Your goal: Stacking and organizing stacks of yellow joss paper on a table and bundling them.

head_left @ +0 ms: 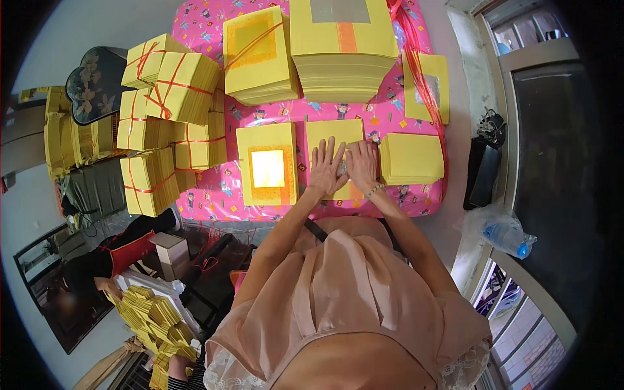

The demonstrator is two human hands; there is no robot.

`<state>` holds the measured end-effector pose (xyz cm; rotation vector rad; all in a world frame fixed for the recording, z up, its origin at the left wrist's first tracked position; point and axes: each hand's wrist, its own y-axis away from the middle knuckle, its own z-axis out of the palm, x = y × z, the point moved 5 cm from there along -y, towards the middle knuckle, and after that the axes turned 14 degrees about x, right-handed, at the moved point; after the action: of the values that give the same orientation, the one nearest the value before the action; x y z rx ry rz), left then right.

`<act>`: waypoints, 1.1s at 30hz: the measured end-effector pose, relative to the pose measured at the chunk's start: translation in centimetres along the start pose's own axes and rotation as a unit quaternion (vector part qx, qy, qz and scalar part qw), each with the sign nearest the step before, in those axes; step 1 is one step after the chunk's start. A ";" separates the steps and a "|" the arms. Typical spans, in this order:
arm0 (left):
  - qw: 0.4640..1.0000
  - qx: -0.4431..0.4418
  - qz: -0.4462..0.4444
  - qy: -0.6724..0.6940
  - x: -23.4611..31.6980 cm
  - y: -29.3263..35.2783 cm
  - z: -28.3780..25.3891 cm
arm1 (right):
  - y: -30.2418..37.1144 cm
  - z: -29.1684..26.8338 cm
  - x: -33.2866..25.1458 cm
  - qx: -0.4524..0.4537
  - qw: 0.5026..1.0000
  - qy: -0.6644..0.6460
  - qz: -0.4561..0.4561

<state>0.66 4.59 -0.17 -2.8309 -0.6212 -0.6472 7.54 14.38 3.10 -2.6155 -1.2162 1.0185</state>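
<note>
Head view, looking down: left hand (327,170) flat, fingers spread, pressing on a yellow paper sheet (333,135) lying on the pink-covered table (214,188). Right hand (361,164) beside it on the same sheet, fingers curled over a small fold; grip unclear. Gold-centred yellow stack (267,164) just left, plain yellow stack (411,158) just right. Red-tied bundles (170,97) at far left.

Under my left hand (327,170) and right hand (361,166) I see a matt yellow paper sheet (333,133), while the sheet beside it (267,166) carries a shiny gold foil square that glares. The worktop cover (214,188) looks like glossy pink printed plastic. The tied paper bundles (172,84) are bound with thin, slick red plastic string.
</note>
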 end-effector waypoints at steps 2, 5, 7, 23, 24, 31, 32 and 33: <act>1.000 -0.001 -0.002 -0.007 0.0 0.0 -0.1 | 0.5 -0.2 0.3 -0.006 1.000 -0.003 0.009; 1.000 0.007 0.006 -0.008 0.1 -0.1 0.0 | 0.8 -0.1 0.5 -0.008 1.000 -0.005 0.019; 1.000 0.002 0.008 -0.015 -0.1 0.0 0.2 | 0.7 0.1 0.5 -0.006 1.000 -0.006 0.021; 1.000 -0.003 0.007 -0.011 -0.6 0.1 0.7 | 2.8 3.0 1.6 -0.010 0.999 -0.013 0.043; 1.000 -0.016 0.014 -0.022 -0.6 0.0 0.8 | 2.6 3.0 1.7 -0.004 0.999 -0.003 0.041; 0.999 0.038 -0.013 0.008 -2.4 1.1 -0.3 | 2.5 2.2 1.4 -0.002 0.999 -0.035 0.040; 0.999 0.037 -0.013 0.006 -2.5 1.3 -0.2 | 2.5 2.4 1.2 -0.018 0.999 -0.011 0.037; 0.999 0.033 -0.014 -0.011 -2.4 1.2 0.0 | 2.5 2.6 1.4 -0.031 0.999 0.015 0.033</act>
<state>-0.77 2.62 -1.35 -2.7764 -0.6744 -0.5906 8.23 13.16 -0.49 -2.7250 -1.1815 0.9631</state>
